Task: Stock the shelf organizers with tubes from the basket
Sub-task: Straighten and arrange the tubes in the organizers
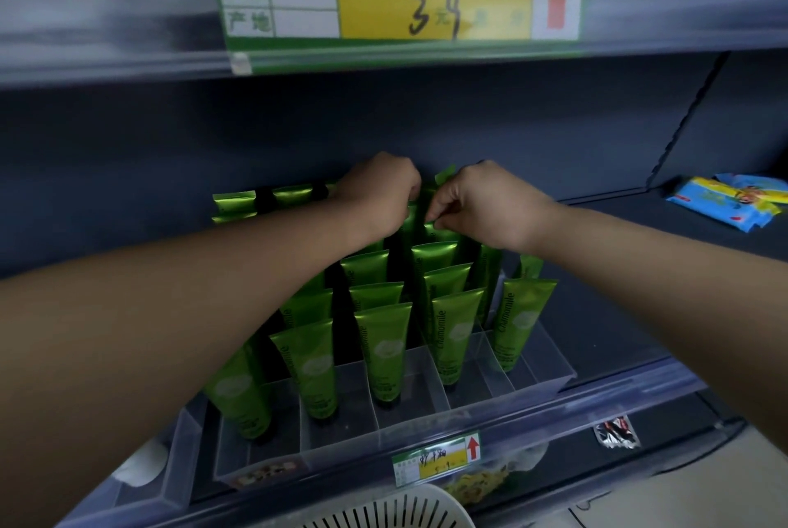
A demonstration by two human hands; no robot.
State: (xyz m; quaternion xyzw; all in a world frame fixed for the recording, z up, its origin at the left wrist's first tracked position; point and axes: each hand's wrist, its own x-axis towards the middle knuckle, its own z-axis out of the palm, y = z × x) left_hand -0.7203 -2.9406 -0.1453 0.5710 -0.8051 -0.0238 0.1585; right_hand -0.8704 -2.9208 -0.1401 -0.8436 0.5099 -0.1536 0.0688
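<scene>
On shelf (639, 284): divided organizer (528, 361), tubes (383, 352) upright in rows inside lanes. At back rows: left hand (379, 194), right hand (482, 207), side by side among tube tops. Far right on shelf: packets (725, 203). On shelf edge below organizer: price tag (437, 459). In front, lower: basket (396, 510).

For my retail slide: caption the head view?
Left hand and right hand grip green Chamomile tubes at the back of a clear shelf organizer, above a white basket.

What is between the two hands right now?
In the head view, a green tube stands between the left hand and the right hand, its flat end poking up.
</scene>
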